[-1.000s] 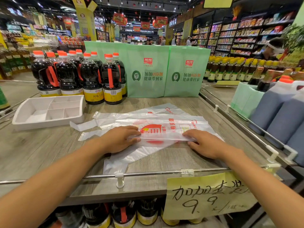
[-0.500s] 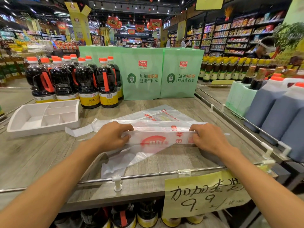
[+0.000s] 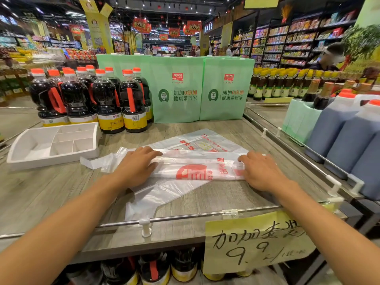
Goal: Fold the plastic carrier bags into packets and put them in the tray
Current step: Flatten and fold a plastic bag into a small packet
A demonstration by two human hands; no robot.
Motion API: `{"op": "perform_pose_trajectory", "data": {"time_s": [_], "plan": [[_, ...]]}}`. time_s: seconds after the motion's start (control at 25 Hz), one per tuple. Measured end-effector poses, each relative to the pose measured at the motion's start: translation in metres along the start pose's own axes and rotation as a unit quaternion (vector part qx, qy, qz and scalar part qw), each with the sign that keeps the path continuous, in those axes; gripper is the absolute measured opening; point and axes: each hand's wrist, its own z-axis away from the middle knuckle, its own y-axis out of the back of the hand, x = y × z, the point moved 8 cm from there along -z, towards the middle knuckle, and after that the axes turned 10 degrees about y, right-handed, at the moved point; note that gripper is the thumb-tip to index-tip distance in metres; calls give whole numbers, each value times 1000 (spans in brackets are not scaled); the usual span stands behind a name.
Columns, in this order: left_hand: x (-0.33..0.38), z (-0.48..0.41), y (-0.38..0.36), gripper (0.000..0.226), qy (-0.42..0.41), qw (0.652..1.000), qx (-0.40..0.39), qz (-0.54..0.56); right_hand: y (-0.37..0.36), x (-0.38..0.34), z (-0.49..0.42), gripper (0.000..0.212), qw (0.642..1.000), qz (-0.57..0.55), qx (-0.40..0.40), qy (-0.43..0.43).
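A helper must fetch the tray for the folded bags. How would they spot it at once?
Find the wooden tabletop with tall green paper bags standing at its back. On its left side, in front of the dark red-capped bottles, lies the tray. It alone is white, shallow and divided into compartments.

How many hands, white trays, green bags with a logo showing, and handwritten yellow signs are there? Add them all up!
Hands: 2, the left hand and the right hand
White tray: 1
Green logo bags: 2
Handwritten yellow sign: 1
Total: 6
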Motion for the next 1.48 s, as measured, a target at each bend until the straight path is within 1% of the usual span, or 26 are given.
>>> {"op": "perform_pose_trajectory", "data": {"time_s": [0.08, 0.16, 0.28, 0.32, 0.4, 0.44, 0.52, 0.6, 0.76, 0.88, 1.04, 1.12, 1.28, 1.36, 1.48], "plan": [[11, 0, -9, 51, -19, 999, -36, 15, -5, -2, 2, 42, 999, -24, -22, 6], [32, 3, -19, 74, -48, 994, -90, 26, -6, -6, 3, 45, 998, -59, -28, 15], [53, -5, -35, 98, -65, 986, -153, -26, -11, -16, 1, 50, 992, -104, -37, 53], [58, -11, -39, 98, -58, 983, -171, -41, -13, -19, 1, 52, 990, -118, -46, 64], [69, -22, -44, 75, -49, 979, -194, -45, -17, -23, 1, 55, 985, -136, -65, 79], [76, -25, -46, 64, -49, 979, -193, -37, -18, -25, 1, 55, 984, -143, -73, 82], [85, -25, -54, 58, -54, 981, -186, -29, -21, -25, 1, 55, 980, -158, -86, 81], [84, -24, -62, 59, -45, 981, -186, -26, -29, -23, 0, 55, 978, -163, -107, 71], [73, -22, -65, 66, -36, 978, -204, -33, -44, -14, -1, 57, 975, -157, -155, 27], [60, -19, -63, 71, -31, 975, -215, -43, -48, -6, 1, 59, 973, -150, -176, 11], [39, -18, -62, 101, -29, 965, -255, -49, -56, 9, 4, 64, 968, -146, -203, -4], [33, -19, -62, 108, -25, 964, -261, -48, -56, 17, 6, 66, 966, -147, -210, -6], [22, -19, -62, 104, -17, 963, -264, -46, -55, 34, 17, 67, 967, -138, -213, -18], [20, -18, -60, 101, -15, 967, -251, -41, -56, 36, 21, 67, 969, -137, -202, -18], [35, -14, -53, 95, -48, 974, -218, -27, -51, 32, 21, 67, 976, -137, -171, -10]]}}
